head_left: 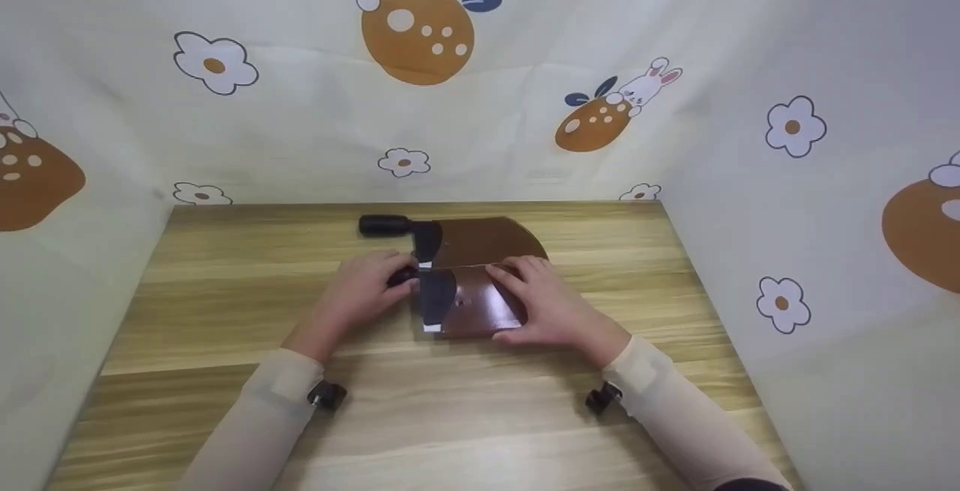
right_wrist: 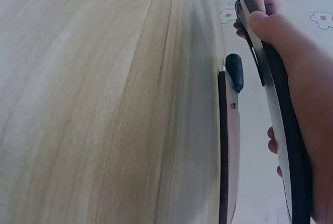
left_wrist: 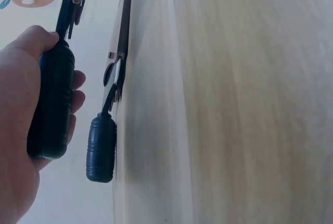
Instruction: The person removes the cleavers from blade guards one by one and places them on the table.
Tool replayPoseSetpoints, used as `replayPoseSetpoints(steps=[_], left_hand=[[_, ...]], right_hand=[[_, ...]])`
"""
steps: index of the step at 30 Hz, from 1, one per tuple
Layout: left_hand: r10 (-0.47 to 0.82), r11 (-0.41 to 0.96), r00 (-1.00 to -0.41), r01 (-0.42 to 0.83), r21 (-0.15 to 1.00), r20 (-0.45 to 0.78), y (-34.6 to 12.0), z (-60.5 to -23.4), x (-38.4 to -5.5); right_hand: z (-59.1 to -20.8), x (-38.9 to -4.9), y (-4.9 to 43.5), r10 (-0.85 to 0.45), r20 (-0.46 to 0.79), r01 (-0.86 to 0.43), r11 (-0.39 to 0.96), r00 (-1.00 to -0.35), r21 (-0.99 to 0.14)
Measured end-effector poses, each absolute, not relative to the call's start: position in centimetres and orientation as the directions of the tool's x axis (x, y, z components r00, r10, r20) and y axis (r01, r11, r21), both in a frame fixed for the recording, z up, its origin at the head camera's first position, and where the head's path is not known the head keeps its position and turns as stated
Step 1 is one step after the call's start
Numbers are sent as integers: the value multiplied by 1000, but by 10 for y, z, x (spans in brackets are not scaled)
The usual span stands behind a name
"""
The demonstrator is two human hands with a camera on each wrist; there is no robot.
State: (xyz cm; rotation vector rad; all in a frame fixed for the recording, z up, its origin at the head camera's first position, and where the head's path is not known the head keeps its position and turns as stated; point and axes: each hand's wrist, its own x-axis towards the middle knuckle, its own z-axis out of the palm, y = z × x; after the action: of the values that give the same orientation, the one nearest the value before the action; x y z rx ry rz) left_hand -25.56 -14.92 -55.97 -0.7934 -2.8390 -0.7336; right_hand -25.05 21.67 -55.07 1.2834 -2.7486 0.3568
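A cleaver-like broad knife with a black handle and a glossy brown sheath (head_left: 484,303) is raised above the table. My left hand (head_left: 360,288) grips its ribbed black handle (left_wrist: 52,99), the thumb lying along the top in the left wrist view. At the other end, my right hand (head_left: 551,303) holds the brown sheath, thumb on the near face and fingertips showing on the far side in the right wrist view. Behind it, a second such knife (head_left: 484,240) rests on the table, its black handle (head_left: 382,226) pointing left. The first knife partly covers it.
The wood-grain table (head_left: 600,416) ends at a pale curtain (head_left: 300,116) printed with flowers and rabbits. Pale sheets also hang at both sides. A small black camera mount (head_left: 327,396) sits on the left wrist, another (head_left: 602,399) on the right.
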Motion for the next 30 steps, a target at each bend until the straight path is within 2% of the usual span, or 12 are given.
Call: replayPoseSetpoints(steps=[20, 30], left_hand=[[469, 735, -852, 523, 431, 233, -150, -561, -253], [467, 749, -853, 522, 408, 233, -149, -562, -253]], right_hand=[[-552, -245, 219, -723, 164, -741, 646, -671, -181], [-553, -247, 222, -738, 192, -763, 621, -646, -180]])
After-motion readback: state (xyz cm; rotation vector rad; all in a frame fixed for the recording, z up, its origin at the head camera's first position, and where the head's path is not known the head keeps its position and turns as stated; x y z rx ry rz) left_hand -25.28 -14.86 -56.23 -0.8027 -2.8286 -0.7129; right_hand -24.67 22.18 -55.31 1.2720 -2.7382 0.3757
